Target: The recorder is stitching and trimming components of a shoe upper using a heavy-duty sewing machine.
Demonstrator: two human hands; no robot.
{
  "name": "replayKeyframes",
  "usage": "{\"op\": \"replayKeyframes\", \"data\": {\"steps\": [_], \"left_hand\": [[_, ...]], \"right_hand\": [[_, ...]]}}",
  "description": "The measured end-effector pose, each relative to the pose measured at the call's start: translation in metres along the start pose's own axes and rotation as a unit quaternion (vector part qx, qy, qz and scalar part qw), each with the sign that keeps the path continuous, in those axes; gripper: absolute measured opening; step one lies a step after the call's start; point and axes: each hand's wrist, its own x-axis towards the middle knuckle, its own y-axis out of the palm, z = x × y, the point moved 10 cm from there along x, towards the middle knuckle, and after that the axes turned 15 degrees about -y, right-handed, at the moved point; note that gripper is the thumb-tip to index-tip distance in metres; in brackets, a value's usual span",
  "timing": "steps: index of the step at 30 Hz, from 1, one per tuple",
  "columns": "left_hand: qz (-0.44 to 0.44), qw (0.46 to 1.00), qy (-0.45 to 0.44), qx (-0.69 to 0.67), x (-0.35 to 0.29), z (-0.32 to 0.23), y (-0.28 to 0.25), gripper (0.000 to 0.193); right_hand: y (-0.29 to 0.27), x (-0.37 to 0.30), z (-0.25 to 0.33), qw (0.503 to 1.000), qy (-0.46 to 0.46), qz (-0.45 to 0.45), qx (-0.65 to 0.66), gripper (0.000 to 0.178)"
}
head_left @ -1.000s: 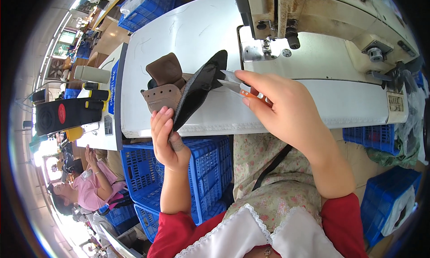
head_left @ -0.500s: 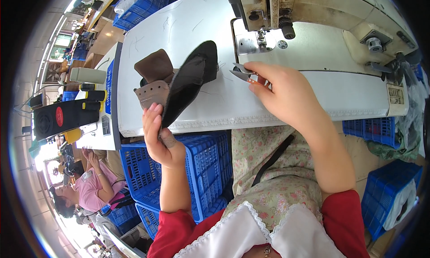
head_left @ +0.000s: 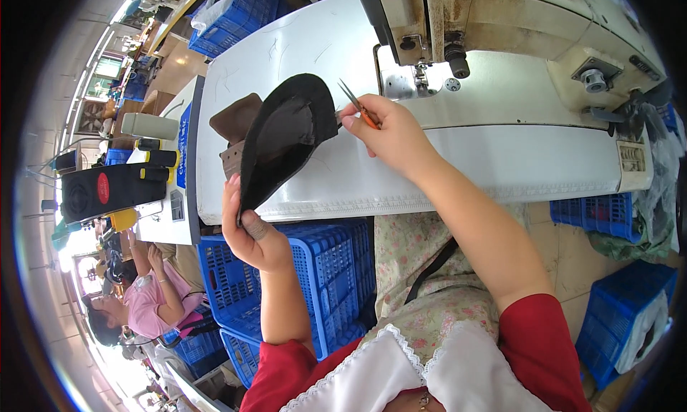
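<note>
My left hand [head_left: 254, 233] is closed on the near end of a shoe upper [head_left: 286, 129], fingers on one side and thumb on the other. The upper is held tilted above the white table, its black lining turned up. Brown leather flaps, one with a row of eyelet holes, stick out at its left. In my right hand [head_left: 390, 129] is a small pair of thread snips [head_left: 368, 117] with orange on the handle, blades pointing up and away. The right fingertips are at the upper's right edge; whether they pinch a thread there is too small to tell.
A sewing machine [head_left: 515, 26] stands on the far right of the white table [head_left: 458, 165]. Loose threads lie on the tabletop. Blue crates [head_left: 322, 276] stand below the front edge, with another crate [head_left: 622, 319] at right. A person in pink [head_left: 154, 301] sits at left.
My right hand has moved left to the upper's edge, and the snips now point up and away. The upper has been turned so more of its black lining shows.
</note>
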Motion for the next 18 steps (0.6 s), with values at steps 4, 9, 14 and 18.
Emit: {"op": "replayKeyframes", "data": {"steps": [4, 9, 14, 18], "left_hand": [[-0.048, 0.994, -0.075, -0.057, 0.003, 0.017, -0.019, 0.031], [-0.053, 0.993, -0.086, -0.054, 0.007, 0.020, -0.026, 0.031], [-0.063, 0.992, -0.087, -0.062, 0.010, 0.021, -0.025, 0.029], [-0.106, 0.983, -0.119, -0.092, 0.017, 0.031, -0.036, 0.028]], "right_hand": [[-0.020, -0.003, -0.003, 0.992, -0.064, -0.084, -0.075, 0.023], [-0.032, -0.026, -0.015, 0.996, 0.009, -0.049, -0.080, 0.023], [-0.033, -0.032, -0.010, 0.978, -0.040, -0.033, -0.202, 0.025], [-0.032, -0.040, 0.044, 0.947, -0.133, -0.078, -0.281, 0.026]]}}
